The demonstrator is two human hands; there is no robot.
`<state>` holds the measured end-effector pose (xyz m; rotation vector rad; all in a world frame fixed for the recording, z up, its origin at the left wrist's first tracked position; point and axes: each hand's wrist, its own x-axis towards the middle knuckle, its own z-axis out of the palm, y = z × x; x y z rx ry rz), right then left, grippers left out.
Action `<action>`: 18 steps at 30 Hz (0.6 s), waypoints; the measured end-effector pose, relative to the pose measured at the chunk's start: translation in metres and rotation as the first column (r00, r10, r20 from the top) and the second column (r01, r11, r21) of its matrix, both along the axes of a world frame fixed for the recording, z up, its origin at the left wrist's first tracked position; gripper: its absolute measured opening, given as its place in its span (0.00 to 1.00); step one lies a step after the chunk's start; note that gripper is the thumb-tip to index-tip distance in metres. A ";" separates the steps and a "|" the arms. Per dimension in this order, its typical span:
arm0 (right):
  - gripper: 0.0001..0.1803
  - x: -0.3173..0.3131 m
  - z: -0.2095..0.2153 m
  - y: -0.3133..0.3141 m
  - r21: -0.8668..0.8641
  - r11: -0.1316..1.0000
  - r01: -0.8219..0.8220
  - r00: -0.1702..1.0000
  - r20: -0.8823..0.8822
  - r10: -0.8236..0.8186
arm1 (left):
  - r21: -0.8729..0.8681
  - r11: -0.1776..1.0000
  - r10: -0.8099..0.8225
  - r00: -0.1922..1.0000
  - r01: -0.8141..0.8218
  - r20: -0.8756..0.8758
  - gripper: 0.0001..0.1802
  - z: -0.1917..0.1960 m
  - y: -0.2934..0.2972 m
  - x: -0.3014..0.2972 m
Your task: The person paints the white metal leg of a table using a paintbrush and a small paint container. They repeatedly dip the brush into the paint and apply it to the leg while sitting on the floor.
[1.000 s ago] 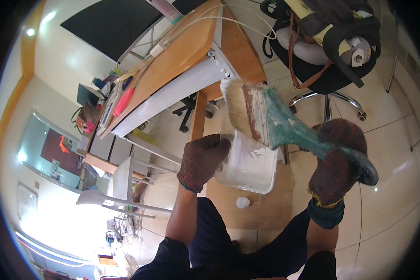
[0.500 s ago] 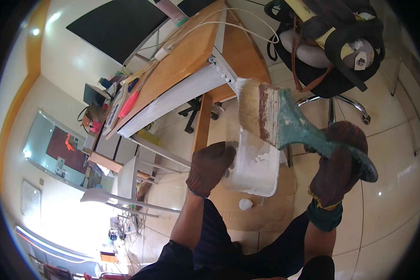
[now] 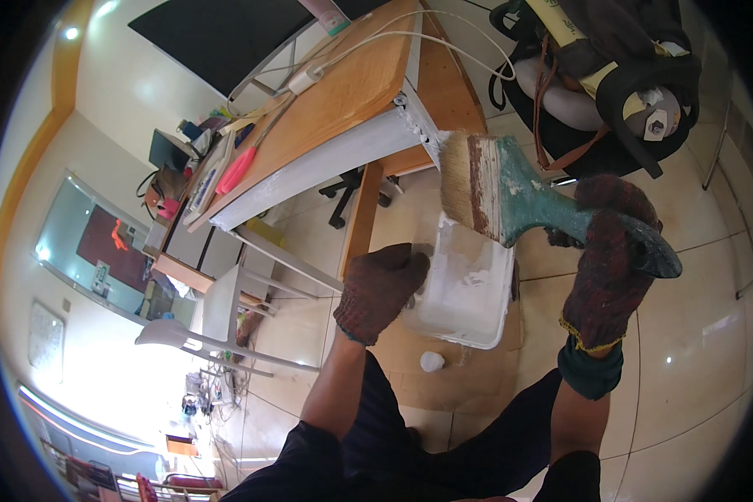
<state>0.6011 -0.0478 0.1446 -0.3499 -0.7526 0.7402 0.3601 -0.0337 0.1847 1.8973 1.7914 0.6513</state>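
Your right hand [image 3: 612, 243], in a dark red-brown knitted glove, is at the right of the frame, its grip closed around the handle of a wide green paintbrush with pale bristles [image 3: 504, 191]. The brush lies almost level, right of the upper centre, bristles pointing left toward the corner of a wooden table with a white-coated front panel [image 3: 343, 94]; you can't fairly judge from this angle whether the bristle tips touch it. Your left hand [image 3: 383, 289], gloved alike, is at the centre, its grip closed on the left side of a translucent white rectangular plastic tub [image 3: 468, 293], just below the brush. White smears mark the inside of the tub. Below it, at lower centre, a small round white object [image 3: 432, 361] lies on a flat brown cardboard sheet [image 3: 468, 381].
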 end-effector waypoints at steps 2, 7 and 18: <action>0.22 0.001 -0.001 -0.002 0.003 1.000 -0.021 1.000 0.015 0.021 | -0.032 0.999 0.039 0.999 -0.039 0.018 0.14 0.004 -0.003 0.002; 0.22 0.001 0.010 0.005 -0.048 0.984 0.171 0.984 -0.036 -0.173 | -0.033 0.999 0.040 0.999 -0.039 0.024 0.15 0.003 -0.006 0.001; 0.22 0.002 0.022 0.001 -0.013 1.000 -0.009 0.999 0.051 0.010 | -0.018 0.999 0.050 0.998 -0.050 -0.025 0.17 0.010 -0.011 0.004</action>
